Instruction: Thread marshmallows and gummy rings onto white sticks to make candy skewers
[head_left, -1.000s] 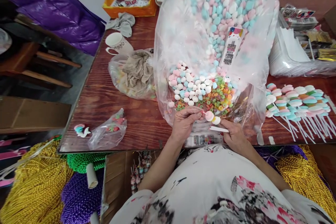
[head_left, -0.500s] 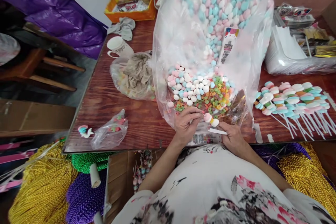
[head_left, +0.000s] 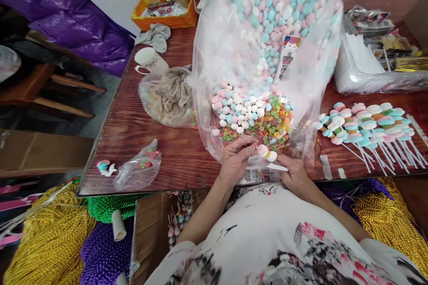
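My left hand (head_left: 236,158) pinches a small reddish piece, perhaps a candy ring, with thumb and forefinger. It touches the end of a short row of threaded candies (head_left: 262,150): pink, a yellow ring, then white. My right hand (head_left: 294,173) is closed at the other end of that row, and a white stick (head_left: 277,167) juts leftward from its fingers. Just beyond my hands, loose pastel candies (head_left: 245,109) and colourful candy rings (head_left: 272,120) lie in the mouth of a large clear plastic bag (head_left: 214,44).
Finished candy sticks (head_left: 371,122) lie in a pile at right, below a clear plastic bin (head_left: 368,82). On the left are a white mug (head_left: 152,60), a crumpled cloth (head_left: 174,89), a small plastic bag (head_left: 138,171) and an orange tray (head_left: 163,20). Bead strands (head_left: 47,236) hang below the table.
A small reddish piece now shows at my left fingertips, against the pink end of the row. Both hands keep nearly the same place; the whole view has shifted slightly.
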Demonstrator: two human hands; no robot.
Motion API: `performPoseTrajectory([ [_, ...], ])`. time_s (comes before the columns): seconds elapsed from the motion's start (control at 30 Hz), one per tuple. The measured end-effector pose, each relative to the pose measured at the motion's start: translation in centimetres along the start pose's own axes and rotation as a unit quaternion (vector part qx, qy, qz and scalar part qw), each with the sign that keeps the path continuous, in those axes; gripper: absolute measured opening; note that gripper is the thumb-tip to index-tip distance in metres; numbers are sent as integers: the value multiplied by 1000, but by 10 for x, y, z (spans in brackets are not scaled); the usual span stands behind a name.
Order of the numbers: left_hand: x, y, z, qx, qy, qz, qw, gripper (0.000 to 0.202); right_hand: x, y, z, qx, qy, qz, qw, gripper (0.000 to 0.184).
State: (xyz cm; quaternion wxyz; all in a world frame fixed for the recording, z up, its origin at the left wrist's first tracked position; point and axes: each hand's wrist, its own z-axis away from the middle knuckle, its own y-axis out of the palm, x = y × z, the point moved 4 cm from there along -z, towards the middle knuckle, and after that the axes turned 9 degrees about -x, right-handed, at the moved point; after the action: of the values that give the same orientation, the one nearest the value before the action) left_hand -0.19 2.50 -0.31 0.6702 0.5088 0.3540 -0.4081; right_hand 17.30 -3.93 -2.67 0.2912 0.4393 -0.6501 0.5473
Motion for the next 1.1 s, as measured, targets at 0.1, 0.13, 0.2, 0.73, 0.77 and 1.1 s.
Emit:
performPoseTrajectory([
  [0.1,1,-1,2,22,89,-65,994,15,-3,1,3,-13,-4,0,1000,35],
  [0.13,0,-2,3,32,143,-104,984,14,-4,1,3,-14,-3,0,1000,35],
  [0.2,-3,-2,6,57,275,-204,938,20,-5,1,4,-12,1,-1,1000,35],
  [0.73,9,5,20,96,546,-468,688,47,-9,7,12,-8,-43,56,997,22],
  [0.77,9,5,22,93,539,-465,696,46,-11,7,13,-15,-45,57,997,22],
  [1.1,24,21,35,152,423,-430,783,36,-9,5,10,-32,-32,68,997,24],
])
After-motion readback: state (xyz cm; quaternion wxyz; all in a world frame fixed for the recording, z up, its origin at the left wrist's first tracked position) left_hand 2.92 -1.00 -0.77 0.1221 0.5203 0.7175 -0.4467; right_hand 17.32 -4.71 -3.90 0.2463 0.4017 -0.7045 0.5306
